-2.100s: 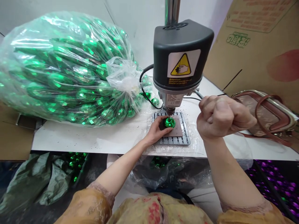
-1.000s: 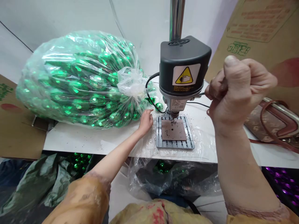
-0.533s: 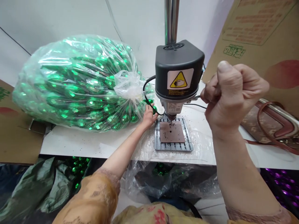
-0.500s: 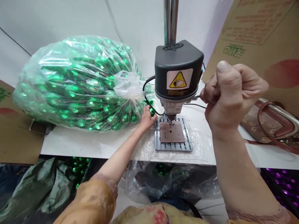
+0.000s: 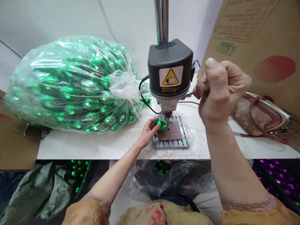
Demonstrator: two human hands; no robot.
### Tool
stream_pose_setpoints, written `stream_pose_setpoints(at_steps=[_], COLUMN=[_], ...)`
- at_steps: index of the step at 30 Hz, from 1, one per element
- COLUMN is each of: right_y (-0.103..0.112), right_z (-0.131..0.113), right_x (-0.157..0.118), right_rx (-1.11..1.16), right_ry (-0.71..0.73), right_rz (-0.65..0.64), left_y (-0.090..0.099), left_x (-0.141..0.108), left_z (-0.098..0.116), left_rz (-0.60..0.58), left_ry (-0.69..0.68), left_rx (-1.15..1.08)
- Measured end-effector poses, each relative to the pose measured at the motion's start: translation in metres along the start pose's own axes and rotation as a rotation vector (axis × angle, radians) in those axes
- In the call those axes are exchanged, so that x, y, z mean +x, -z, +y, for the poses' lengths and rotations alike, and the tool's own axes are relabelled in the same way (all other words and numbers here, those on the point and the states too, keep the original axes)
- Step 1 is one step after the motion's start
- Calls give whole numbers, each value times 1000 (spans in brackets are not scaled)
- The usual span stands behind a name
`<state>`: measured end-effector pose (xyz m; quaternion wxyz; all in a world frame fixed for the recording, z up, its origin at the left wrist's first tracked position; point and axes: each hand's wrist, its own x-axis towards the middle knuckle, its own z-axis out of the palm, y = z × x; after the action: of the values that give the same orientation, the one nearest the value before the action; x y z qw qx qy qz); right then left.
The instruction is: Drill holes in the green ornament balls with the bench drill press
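My left hand (image 5: 150,131) is closed on a shiny green mirror-tiled ball (image 5: 161,124), held at the left side of a brown square plate (image 5: 175,132) with a small dark hole. The plate lies on the slotted metal base (image 5: 185,144) of a small drill press (image 5: 171,68). Above the plate is the drill chuck (image 5: 168,114), just right of the ball. My right hand (image 5: 221,90) is wrapped round the drill press's feed lever (image 5: 189,93), of which only a short metal length shows; the grip is hidden in the fist.
At left, a tied clear bag (image 5: 70,87) bulges with green balls. A cardboard box (image 5: 253,47) and a brown handbag (image 5: 260,118) stand at right. Dark shavings dot the base, and crumpled clear plastic (image 5: 173,181) hangs over the table's front edge. A black cable (image 5: 140,86) loops left of the drill.
My left hand has come from beside the bag's tied end to the drill plate, now with a green ball in its fingers. My right hand stays on the lever. The view has shifted slightly.
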<state>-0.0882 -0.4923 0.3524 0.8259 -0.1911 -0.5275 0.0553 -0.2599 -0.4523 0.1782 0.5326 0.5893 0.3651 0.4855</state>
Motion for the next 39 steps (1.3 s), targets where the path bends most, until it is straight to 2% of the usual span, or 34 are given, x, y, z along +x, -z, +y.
stream_pose_setpoints(at_steps=[6,10,13,17,21,24,31,39], right_y=[2,2,2,3,4,3,2,2], right_z=[2,4,5,7,6,5,5,5], right_x=[-1,-1,0,0,-1,-1,-2,-4], right_rx=[-33,-37,-43,-85,-142,-106,-62,-93], right_ry=[25,38,37,37,27,18,17,24], right_rz=[-15,-26,-27,-24,-27,-25,0,19], left_y=[-4,-7,-12,-21,-27,-29,-32,-30], left_x=[2,1,-1,-4,-10,-14,-8,-5], left_z=[0,2,-2,-9,-14,-17,-18,-17], left_rz=[-92,-141,-68,45,114,86,118,63], left_ry=[-48,-116,-155,-129,-227,-265,-181,-147], left_rx=[145,360,426,437,539,502,317,249])
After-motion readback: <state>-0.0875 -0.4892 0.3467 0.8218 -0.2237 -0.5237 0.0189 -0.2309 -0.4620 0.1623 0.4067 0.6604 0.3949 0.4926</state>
